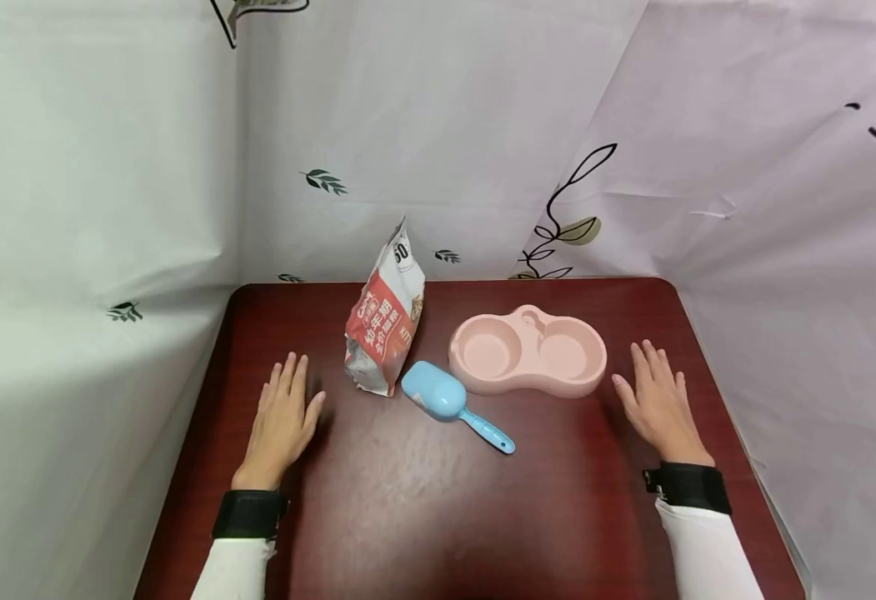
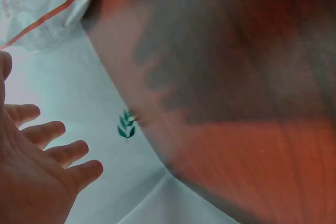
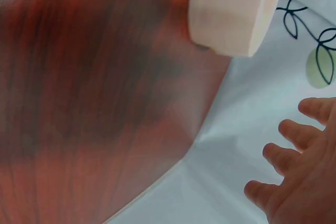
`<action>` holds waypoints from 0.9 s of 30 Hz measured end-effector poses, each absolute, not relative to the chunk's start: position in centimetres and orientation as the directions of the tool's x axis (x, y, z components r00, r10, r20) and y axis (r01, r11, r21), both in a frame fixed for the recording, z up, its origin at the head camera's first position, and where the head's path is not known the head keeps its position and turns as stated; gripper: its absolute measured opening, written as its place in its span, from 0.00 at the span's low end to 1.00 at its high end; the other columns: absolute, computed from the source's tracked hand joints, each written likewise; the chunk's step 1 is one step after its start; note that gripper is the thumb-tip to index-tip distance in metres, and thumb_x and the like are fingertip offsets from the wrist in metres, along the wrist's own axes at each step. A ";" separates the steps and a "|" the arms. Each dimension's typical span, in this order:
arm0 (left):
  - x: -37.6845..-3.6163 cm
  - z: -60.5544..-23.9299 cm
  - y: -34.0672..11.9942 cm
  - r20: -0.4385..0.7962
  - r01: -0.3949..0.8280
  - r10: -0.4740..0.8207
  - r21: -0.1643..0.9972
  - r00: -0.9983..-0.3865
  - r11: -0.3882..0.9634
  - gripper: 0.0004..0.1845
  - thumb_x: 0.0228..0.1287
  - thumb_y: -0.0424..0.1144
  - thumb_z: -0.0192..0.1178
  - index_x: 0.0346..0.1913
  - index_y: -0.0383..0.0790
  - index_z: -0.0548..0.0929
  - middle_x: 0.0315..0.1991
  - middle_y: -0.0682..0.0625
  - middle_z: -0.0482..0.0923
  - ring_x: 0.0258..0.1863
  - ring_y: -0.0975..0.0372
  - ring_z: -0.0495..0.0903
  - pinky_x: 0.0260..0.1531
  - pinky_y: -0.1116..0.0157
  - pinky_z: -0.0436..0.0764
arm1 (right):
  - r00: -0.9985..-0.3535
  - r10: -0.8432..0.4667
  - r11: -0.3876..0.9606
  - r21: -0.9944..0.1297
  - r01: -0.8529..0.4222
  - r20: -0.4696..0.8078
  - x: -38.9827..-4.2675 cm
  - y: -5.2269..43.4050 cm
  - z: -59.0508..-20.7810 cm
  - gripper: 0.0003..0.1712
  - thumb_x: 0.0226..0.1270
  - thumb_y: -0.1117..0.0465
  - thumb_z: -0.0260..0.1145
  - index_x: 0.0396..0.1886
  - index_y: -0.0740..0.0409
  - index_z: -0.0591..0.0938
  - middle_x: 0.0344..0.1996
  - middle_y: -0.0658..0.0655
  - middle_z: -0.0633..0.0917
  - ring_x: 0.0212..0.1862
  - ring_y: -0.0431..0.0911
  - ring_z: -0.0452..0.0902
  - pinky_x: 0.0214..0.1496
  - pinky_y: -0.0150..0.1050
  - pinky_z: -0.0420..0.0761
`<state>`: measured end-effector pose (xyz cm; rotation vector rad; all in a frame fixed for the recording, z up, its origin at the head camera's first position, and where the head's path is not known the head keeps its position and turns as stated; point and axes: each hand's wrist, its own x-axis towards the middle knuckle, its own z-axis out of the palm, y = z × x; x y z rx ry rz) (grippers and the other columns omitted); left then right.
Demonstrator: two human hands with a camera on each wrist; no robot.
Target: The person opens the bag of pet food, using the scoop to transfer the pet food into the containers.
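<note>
both hands, left hand (image 1: 282,417) and right hand (image 1: 658,402), rest flat and empty on the table (image 1: 438,508), with the light, stiff scoop (image 1: 453,403) between them, probably best gripped by its handle.

The table (image 1: 438,517) is showing glossy dark-red wood grain; the bowl (image 1: 528,352) and scoop (image 1: 453,402) are appearing smooth plastic, the bag (image 1: 383,325) crinkled foil.
</note>
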<state>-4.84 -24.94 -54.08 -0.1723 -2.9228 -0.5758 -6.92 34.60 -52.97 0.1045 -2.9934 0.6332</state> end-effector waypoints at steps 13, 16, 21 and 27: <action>-8.0 -48.9 -24.1 0.326 0.254 0.112 0.437 -0.939 0.863 0.31 0.74 0.41 0.60 0.74 0.30 0.67 0.73 0.31 0.67 0.71 0.39 0.68 0.68 0.39 0.68 | -0.977 -0.173 0.883 -0.421 -0.209 0.123 -8.9 30.9 -50.9 0.39 0.81 0.51 0.55 0.81 0.65 0.57 0.80 0.71 0.55 0.80 0.70 0.48 0.73 0.76 0.51; -8.6 -47.8 -23.9 0.344 0.271 0.116 0.447 -0.932 0.853 0.30 0.74 0.40 0.60 0.74 0.31 0.68 0.70 0.32 0.70 0.69 0.39 0.71 0.66 0.40 0.70 | -0.968 -0.220 0.857 -0.449 -0.252 0.123 -9.6 29.5 -50.4 0.38 0.81 0.52 0.56 0.81 0.65 0.58 0.80 0.71 0.56 0.81 0.68 0.48 0.74 0.73 0.53; -9.6 -46.0 -24.1 0.371 0.276 0.084 0.503 -0.925 0.819 0.27 0.76 0.39 0.59 0.73 0.32 0.70 0.64 0.33 0.75 0.61 0.42 0.76 0.60 0.41 0.74 | -0.947 -0.301 0.816 -0.483 -0.317 0.113 -10.7 27.3 -49.1 0.38 0.80 0.53 0.57 0.81 0.65 0.58 0.81 0.69 0.56 0.82 0.65 0.48 0.78 0.65 0.54; -11.0 -43.8 -23.7 0.377 0.300 0.098 0.529 -0.921 0.794 0.26 0.78 0.40 0.56 0.72 0.33 0.71 0.62 0.35 0.76 0.59 0.43 0.77 0.56 0.42 0.75 | -0.912 -0.393 0.793 -0.460 -0.399 0.114 -12.1 24.9 -47.3 0.39 0.80 0.51 0.56 0.82 0.61 0.57 0.81 0.66 0.56 0.82 0.64 0.49 0.79 0.63 0.55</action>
